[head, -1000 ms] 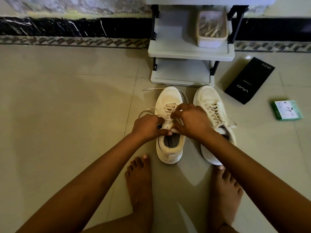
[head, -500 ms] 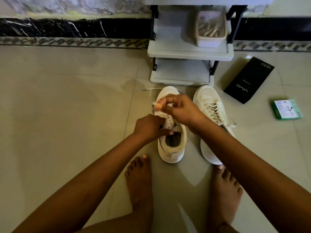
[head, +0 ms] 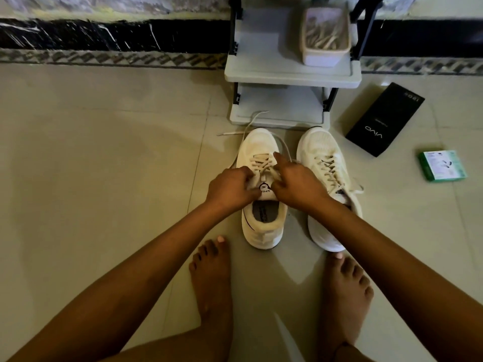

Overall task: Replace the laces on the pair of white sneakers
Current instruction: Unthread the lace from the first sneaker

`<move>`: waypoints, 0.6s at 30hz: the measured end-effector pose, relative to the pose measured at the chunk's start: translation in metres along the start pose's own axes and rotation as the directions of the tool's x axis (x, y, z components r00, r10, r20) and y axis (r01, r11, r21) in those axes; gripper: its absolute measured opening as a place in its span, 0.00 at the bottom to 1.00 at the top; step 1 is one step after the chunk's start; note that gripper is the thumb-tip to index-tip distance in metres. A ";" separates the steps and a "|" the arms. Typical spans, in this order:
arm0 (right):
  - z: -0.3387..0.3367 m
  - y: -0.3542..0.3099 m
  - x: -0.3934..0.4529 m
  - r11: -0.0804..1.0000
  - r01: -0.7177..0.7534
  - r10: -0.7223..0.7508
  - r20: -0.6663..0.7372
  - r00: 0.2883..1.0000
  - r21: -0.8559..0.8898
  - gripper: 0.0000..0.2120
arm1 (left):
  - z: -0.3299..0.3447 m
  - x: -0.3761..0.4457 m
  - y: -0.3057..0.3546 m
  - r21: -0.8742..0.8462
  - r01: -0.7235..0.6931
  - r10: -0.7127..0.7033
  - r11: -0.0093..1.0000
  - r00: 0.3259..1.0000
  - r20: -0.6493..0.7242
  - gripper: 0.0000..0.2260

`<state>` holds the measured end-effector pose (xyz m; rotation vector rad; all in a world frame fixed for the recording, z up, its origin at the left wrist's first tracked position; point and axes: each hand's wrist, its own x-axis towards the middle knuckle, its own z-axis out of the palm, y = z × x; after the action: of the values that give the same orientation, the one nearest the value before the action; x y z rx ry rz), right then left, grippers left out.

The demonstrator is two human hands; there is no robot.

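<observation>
I pinch the lace (head: 261, 163) of the left sneaker (head: 261, 142) with my left hand (head: 231, 188) and right hand (head: 298, 185), only loosening it; beside it the right sneaker (head: 321, 152) looks laced, so both swaps remain.

Dim, yellowish indoor light, soft shadows on the floor tiles (head: 104, 178), faint sheen near the feet, wide-angle bending at edges, slightly soft detail

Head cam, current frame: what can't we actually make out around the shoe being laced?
- Upper eyelets of the left sneaker: hidden by the left hand and right hand, both curled over its lace.
- Tongue label: lettering partly hidden by the hands.
- Right sneaker: heel hidden by the right forearm.
- Tub on the rack: contents blurred, dim.
- Green box: print too small.
</observation>
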<state>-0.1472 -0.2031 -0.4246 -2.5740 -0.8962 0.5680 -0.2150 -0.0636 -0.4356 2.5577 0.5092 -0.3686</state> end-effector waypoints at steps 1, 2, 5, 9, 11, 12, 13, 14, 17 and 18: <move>0.001 0.002 -0.001 0.998 0.003 -0.002 -0.018 1.000 0.058 0.28 | -0.001 0.000 -0.003 -0.078 0.010 -0.011 0.997 1.000 -0.011 0.16; 0.001 0.003 -0.001 0.993 0.006 -0.003 -0.026 1.000 0.118 0.25 | -0.002 0.000 -0.007 -0.167 0.024 -0.026 0.986 1.000 -0.011 0.14; 0.002 0.005 -0.006 0.977 0.019 -0.011 -0.040 0.999 0.210 0.23 | -0.010 0.000 -0.018 -0.414 0.107 -0.097 0.904 0.994 0.044 0.09; 0.011 0.007 -0.014 0.995 0.057 -0.053 -0.055 0.997 0.079 0.23 | -0.014 -0.005 -0.017 -0.557 0.184 -0.127 0.810 0.982 0.139 0.10; 0.014 0.007 -0.018 0.997 0.070 -0.071 -0.037 0.997 -0.022 0.23 | -0.011 -0.008 -0.014 -0.405 0.080 -0.060 0.911 0.996 0.063 0.18; 0.016 0.006 -0.020 0.995 0.078 -0.080 -0.025 0.997 -0.061 0.24 | -0.009 -0.010 -0.012 -0.263 -0.007 0.012 0.965 1.000 0.018 0.22; 0.019 0.005 -0.022 0.991 0.083 -0.084 -0.008 0.996 -0.103 0.25 | -0.007 -0.011 -0.010 -0.109 -0.087 0.086 0.990 0.996 -0.019 0.25; 0.023 0.002 -0.023 0.987 0.081 -0.079 0.018 0.997 -0.140 0.26 | -0.006 -0.012 -0.007 0.026 -0.135 0.136 0.990 0.990 -0.046 0.26; 0.033 -0.004 -0.028 0.980 0.051 -0.032 0.102 0.994 -0.193 0.30 | -0.006 -0.007 -0.001 0.300 -0.177 0.216 0.938 0.971 -0.100 0.20; 0.034 -0.005 -0.028 0.979 0.046 -0.025 0.108 0.994 -0.198 0.30 | -0.006 -0.004 0.001 0.362 -0.173 0.227 0.916 0.968 -0.110 0.18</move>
<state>-0.1859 -0.2113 -0.4442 -2.7207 -1.0836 0.6382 -0.2173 -0.0619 -0.4288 2.9681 0.2430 -0.2067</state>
